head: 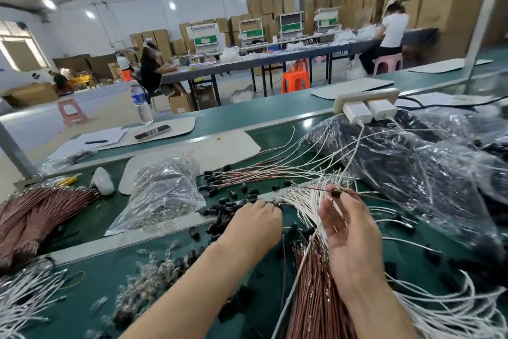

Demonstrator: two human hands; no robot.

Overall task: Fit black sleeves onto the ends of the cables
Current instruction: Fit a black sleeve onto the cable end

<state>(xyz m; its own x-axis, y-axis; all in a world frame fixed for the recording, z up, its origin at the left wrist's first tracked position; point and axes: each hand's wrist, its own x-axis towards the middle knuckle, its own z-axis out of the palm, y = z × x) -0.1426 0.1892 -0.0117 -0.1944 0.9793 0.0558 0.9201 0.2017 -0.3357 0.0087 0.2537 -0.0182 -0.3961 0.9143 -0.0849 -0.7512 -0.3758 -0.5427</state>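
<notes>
We are finding the right hand [349, 226] pinching one black sleeve [335, 194] between thumb and forefinger tips. The sleeve is sitting on a thin brown cable [365, 196] that is running across those tips, and the other fingers [342, 215] are hanging relaxed. The left hand [254, 219] is reaching palm-down into the loose sleeves [228, 208] with its fingers curled; we cannot tell whether it is gripping one.

We are judging the task partly done. Beyond the left fingers, a fan of sleeved cables [220, 182] is lying with black ends fitted. A brown bundle [313, 292] under the right wrist and the white cables [299, 201] between the two hands are appearing bare-ended, so a large share is awaiting fitting.

The green table [90, 289] is carrying a clear bag [165, 195] left of the left fingers and a big bag [412, 168] of dark parts beyond the right fingers. The room is looking like a warehouse, with cartons [275, 6] stacked at the back and seated persons working at long benches.
</notes>
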